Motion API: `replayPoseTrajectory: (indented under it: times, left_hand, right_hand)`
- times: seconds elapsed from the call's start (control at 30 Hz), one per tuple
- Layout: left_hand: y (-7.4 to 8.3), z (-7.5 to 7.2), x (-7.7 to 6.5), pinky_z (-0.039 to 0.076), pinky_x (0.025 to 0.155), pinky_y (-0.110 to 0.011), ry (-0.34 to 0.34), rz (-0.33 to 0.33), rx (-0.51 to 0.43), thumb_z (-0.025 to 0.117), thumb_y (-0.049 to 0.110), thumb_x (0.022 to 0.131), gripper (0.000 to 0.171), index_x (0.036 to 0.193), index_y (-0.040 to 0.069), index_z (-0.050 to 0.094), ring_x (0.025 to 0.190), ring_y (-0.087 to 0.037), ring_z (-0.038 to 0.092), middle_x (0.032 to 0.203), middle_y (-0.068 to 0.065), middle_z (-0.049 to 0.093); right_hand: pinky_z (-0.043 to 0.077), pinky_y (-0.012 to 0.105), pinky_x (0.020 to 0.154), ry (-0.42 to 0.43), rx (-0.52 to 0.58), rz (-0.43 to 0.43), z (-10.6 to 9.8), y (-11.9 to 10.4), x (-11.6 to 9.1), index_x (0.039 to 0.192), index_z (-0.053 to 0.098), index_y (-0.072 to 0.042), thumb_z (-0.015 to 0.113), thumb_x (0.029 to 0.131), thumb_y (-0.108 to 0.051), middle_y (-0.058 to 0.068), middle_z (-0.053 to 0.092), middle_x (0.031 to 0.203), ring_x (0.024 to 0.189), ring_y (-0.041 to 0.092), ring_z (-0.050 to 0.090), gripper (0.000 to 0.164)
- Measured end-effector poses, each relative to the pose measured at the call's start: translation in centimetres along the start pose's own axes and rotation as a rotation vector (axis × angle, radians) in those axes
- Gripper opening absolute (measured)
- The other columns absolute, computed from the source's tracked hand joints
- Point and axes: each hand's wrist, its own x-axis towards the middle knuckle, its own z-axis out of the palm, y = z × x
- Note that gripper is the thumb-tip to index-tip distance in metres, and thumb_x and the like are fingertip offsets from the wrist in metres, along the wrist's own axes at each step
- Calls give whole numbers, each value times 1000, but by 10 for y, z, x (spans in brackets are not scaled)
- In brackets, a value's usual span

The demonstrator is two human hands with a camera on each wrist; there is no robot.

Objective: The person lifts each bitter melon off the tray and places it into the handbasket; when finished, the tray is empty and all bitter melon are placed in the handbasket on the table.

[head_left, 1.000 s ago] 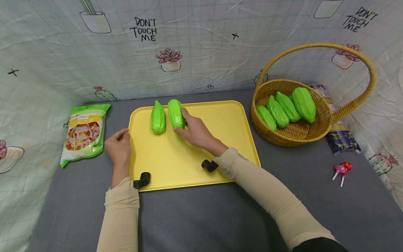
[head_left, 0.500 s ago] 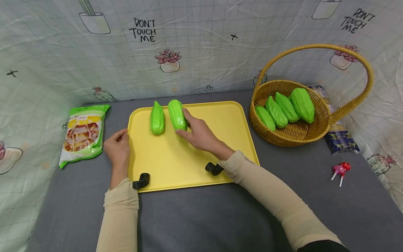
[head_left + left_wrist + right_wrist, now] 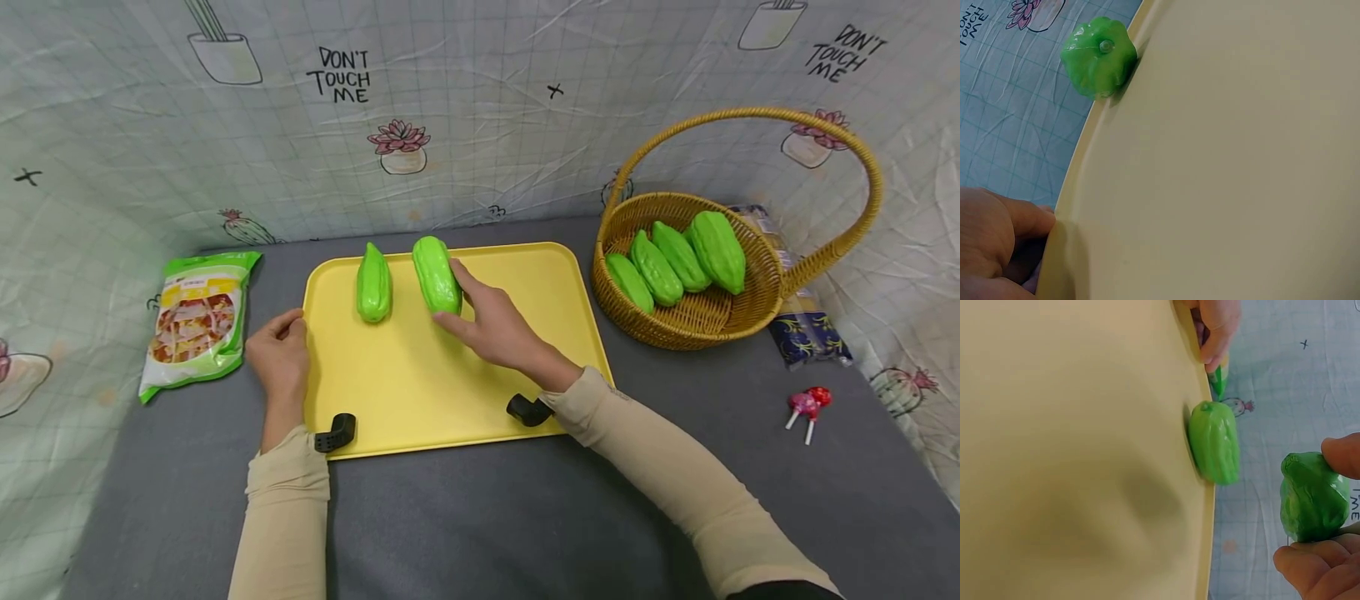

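My right hand pinches a shiny green ridged gourd between thumb and fingers. In the right wrist view this held gourd appears apart from the tray surface, where a shadow falls. A second green gourd lies in the yellow tray near its upper left corner; the left wrist view shows that gourd end-on by the rim. At the tray's left edge, my left hand holds the rim with curled fingers. Its fingertips also meet the rim in the left wrist view.
A wicker basket with a tall handle stands right of the tray, several green gourds inside. Behind it lies a dark blue packet. Two lollipops rest at the right. A green-and-white food bag lies left of my left hand.
My right hand has moved right with the gourd, widening the distance to the gourd lying in the tray. My left hand has stayed at the tray's edge.
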Motion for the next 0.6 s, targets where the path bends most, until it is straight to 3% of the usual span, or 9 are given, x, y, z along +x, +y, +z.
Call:
replayPoseTrajectory:
  times: [0.4, 0.6]
  left_hand:
    - [1, -1, -2, 43, 77, -13, -9, 3, -4, 58, 14, 103, 28, 123, 4, 74, 83, 7, 51, 121, -17, 69]
    - [1, -1, -2, 43, 77, -13, -13, -1, 0, 58, 14, 104, 28, 124, 4, 74, 84, 7, 51, 122, -16, 69]
  right_hand:
    - [39, 40, 118, 18, 49, -33, -16, 5, -22, 163, 13, -3, 66, 100, -19, 17, 26, 167, 151, 26, 37, 83]
    - [41, 41, 116, 25, 60, -44, -24, 5, -33, 163, 14, -3, 67, 99, -17, 17, 28, 167, 149, 27, 39, 84]
